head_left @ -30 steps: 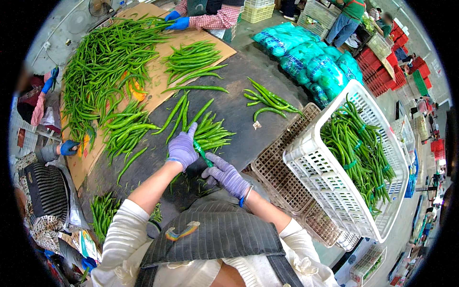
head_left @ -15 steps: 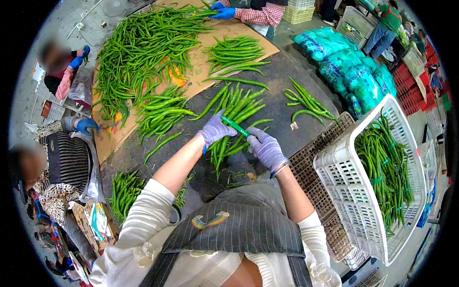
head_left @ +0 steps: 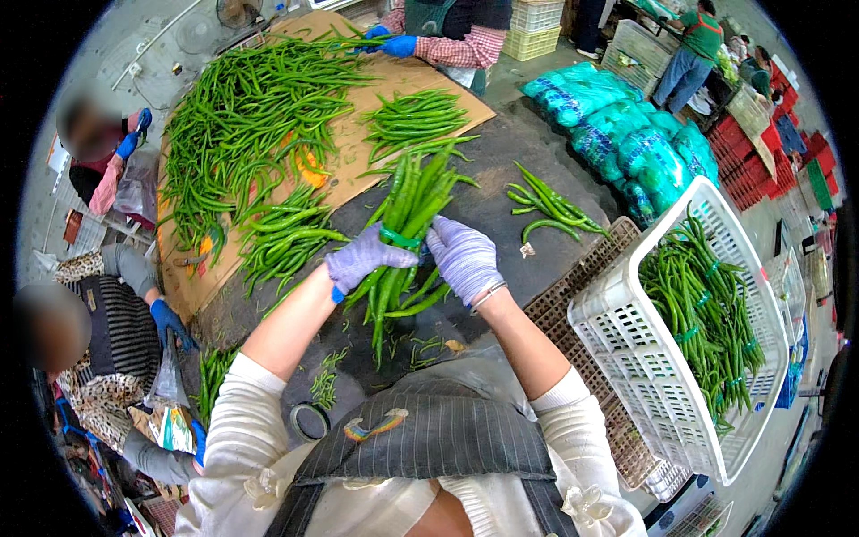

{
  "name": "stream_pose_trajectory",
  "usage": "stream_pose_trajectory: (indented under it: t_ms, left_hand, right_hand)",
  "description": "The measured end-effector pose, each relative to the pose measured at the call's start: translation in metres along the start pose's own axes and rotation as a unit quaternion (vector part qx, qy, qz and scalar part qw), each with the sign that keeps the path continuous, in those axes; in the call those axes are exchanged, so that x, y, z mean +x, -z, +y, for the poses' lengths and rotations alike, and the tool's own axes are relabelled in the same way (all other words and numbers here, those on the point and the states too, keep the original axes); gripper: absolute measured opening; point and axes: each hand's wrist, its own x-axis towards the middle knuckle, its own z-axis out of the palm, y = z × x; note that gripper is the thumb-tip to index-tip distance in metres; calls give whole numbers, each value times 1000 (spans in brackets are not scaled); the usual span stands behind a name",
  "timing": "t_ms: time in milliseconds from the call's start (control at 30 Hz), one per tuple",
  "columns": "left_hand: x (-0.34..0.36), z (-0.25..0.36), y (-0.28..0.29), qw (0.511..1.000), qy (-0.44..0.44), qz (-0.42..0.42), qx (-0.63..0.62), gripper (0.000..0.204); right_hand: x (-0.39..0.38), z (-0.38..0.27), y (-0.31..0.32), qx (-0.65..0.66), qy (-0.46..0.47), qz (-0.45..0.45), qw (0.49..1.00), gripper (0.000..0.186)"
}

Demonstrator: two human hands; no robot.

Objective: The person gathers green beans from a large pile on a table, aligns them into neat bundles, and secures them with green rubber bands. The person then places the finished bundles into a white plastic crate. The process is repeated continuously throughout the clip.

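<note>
My left hand (head_left: 369, 258), in a pale purple glove, is closed around a bunch of long green chili peppers (head_left: 413, 199), its thumb lying across the front. The bunch is held tilted above the dark tabletop. A strip of green tape (head_left: 400, 239) runs round its middle. My right hand (head_left: 465, 259), gloved alike, is at the bunch's right side with curled fingers at the tape's end; its fingertips are partly hidden behind the peppers. Left of my hands lies a smaller pepper pile (head_left: 284, 234), and to the right several loose peppers (head_left: 557, 208).
A large pepper heap (head_left: 242, 125) and a sorted pile (head_left: 416, 121) lie on cardboard (head_left: 474, 112). A white crate (head_left: 617, 322) with taped bunches stands right, near teal bags (head_left: 617, 134). A tape roll (head_left: 310, 421) lies near me. Blue-gloved co-workers stand at left and across the table.
The peppers came up off the table into my left hand, and the tape strip, earlier stretched between my hands, now goes round them. The co-worker at left moved a gloved hand to a plastic bag.
</note>
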Motion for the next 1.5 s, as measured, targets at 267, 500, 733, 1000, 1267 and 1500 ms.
stream_pose_trajectory:
  t_ms: [267, 500, 733, 1000, 1267, 1500]
  left_hand:
    - [2, 33, 42, 890, -131, 217, 378, 79]
    - [-10, 64, 25, 827, -212, 271, 444, 70]
    - [-22, 90, 17, 892, -224, 178, 349, 76]
    - [-13, 99, 6, 704, -35, -8, 709, 64]
    - [43, 39, 60, 799, 30, 279, 532, 90]
    - [37, 9, 56, 929, -165, 231, 237, 107]
  right_hand:
    - [13, 10, 6, 91, 33, -10, 995, 30]
    - [15, 10, 1, 65, 100, 94, 988, 28]
    - [52, 16, 8, -42, 227, 58, 971, 25]
    - [124, 5, 82, -126, 293, -66, 946, 25]
    - [53, -116, 69, -236, 283, -27, 929, 14]
    - [14, -3, 29, 134, 42, 16, 990, 33]
